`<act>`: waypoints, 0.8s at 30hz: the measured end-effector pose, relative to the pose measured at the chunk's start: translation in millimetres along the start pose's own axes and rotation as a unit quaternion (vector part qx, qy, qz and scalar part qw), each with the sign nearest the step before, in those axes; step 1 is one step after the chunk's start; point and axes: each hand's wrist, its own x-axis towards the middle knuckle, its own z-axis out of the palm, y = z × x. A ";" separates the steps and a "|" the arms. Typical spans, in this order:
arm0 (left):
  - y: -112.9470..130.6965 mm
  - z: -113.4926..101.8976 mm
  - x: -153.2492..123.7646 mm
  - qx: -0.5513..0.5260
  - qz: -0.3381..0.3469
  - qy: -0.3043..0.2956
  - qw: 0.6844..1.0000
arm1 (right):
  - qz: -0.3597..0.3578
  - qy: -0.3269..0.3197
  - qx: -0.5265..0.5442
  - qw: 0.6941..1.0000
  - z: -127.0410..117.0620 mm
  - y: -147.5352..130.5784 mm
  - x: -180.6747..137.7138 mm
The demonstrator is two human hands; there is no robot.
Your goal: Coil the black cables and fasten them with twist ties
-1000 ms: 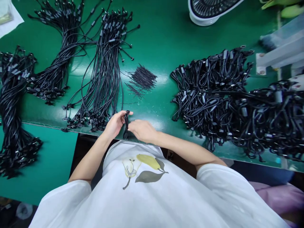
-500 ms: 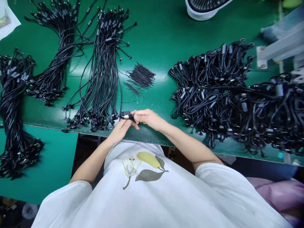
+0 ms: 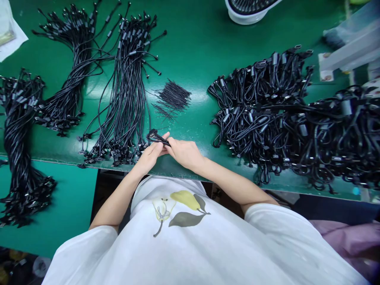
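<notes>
A black cable, folded into a short bundle, is held between my two hands near the front edge of the table. My left hand grips it from the left with the fingers closed. My right hand pinches its right end, and my fingertips cover part of it. Beyond the hands lies a small heap of thin black ties. Just left of my left hand, a spread bunch of long, straight black cables reaches down to the table edge.
Two more cable bunches lie to the left. On the right, a big pile of folded cables covers the table's front. A white fan stands at the back, and a white bracket at the right.
The cable bundle has turned in my hands, so its pale connector face no longer shows. My right hand has rolled over, its back now more upward. The view has shifted slightly.
</notes>
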 end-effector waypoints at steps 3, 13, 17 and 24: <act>5.3 -11.2 2.0 0.114 0.084 0.096 0.985 | 0.029 0.013 -0.026 0.999 5.3 11.8 -0.5; 11.1 -5.4 13.2 0.393 0.238 0.272 0.846 | -0.012 0.064 -0.042 0.997 17.1 18.5 -5.6; 2.9 -1.2 30.2 0.234 0.170 0.297 0.910 | -0.059 0.080 -0.063 0.993 18.6 19.0 -10.9; -15.5 7.3 38.4 0.072 0.072 0.180 0.978 | 0.077 0.071 -0.064 0.992 -8.3 63.4 -1.3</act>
